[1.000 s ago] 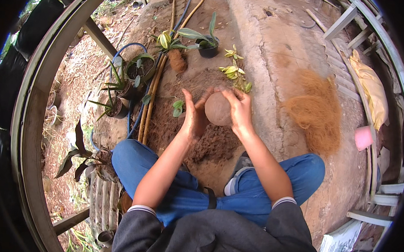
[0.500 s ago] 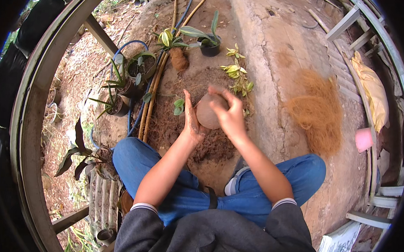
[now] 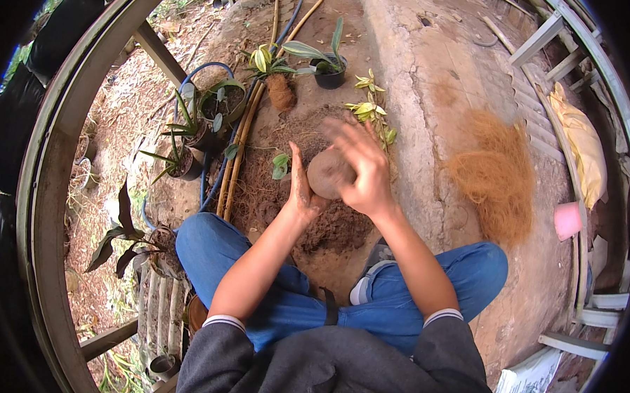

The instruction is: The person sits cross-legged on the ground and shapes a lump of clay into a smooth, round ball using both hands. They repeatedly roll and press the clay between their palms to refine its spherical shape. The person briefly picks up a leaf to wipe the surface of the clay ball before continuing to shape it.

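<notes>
A smooth, round, brown ball of soil [image 3: 328, 174] rests in my left hand [image 3: 302, 185], whose palm and fingers support it from the left and below. Soil clings to that hand. My right hand [image 3: 367, 172] is at the ball's right side, its thumb side nearest the ball. Its fingers are stretched out and apart, their tips smeared by motion. Beneath both hands lies a heap of loose dark soil [image 3: 333, 229]. A small leafy cutting [image 3: 280, 166] is just left of the ball. Yellow-green leafy stems [image 3: 369, 112] lie beyond my right hand.
A fibre-wrapped root ball [image 3: 281, 93] with leaves and a black potted plant [image 3: 329, 72] stand farther off. Several potted plants [image 3: 184, 164] and hoses [image 3: 238, 147] are at left. Orange-brown fibre [image 3: 495, 180] lies at right, near a pink pot [image 3: 568, 220].
My right hand's fingers have lifted off the ball's top and straightened upward, exposing more of its right side. My left hand and the ball stay nearly in place.
</notes>
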Motion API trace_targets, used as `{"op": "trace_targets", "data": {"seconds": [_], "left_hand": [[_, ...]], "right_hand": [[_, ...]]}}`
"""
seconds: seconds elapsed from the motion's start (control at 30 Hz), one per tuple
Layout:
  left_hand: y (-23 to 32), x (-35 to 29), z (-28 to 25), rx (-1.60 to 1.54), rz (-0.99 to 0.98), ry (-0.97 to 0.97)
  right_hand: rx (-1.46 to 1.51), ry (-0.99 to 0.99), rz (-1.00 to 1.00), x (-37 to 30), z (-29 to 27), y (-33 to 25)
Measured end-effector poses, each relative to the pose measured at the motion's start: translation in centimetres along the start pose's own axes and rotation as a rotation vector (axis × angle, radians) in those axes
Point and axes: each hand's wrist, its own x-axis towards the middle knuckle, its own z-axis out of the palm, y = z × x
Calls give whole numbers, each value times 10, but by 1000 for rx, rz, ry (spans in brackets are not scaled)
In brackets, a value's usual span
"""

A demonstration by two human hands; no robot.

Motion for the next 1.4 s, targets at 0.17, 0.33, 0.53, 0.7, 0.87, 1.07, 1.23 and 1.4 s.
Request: {"op": "trace_targets", "data": {"seconds": [0.17, 0.33, 0.53, 0.7, 0.87, 1.07, 1.23, 1.4], "left_hand": [[-7, 0, 1, -5, 10, 63], [-5, -8, 14, 24, -102, 52], [-8, -1, 26, 473, 103, 167], [-6, -4, 19, 148, 52, 176], [19, 3, 20, 375, 230, 234], [15, -2, 24, 464, 139, 85], [26, 0, 17, 307, 204, 166], [25, -7, 26, 345, 98, 112]], "right_hand": [[89, 82, 14, -39, 37, 14], [223, 169, 127, -34, 27, 17], [727, 119, 878, -31, 31, 28], [518, 201, 308, -17, 17, 20], [901, 168, 445, -26, 22, 21], [760, 96, 495, -24, 29, -8], [1136, 180, 1123, -21, 30, -7], [1093, 190, 924, -19, 23, -17]]}}
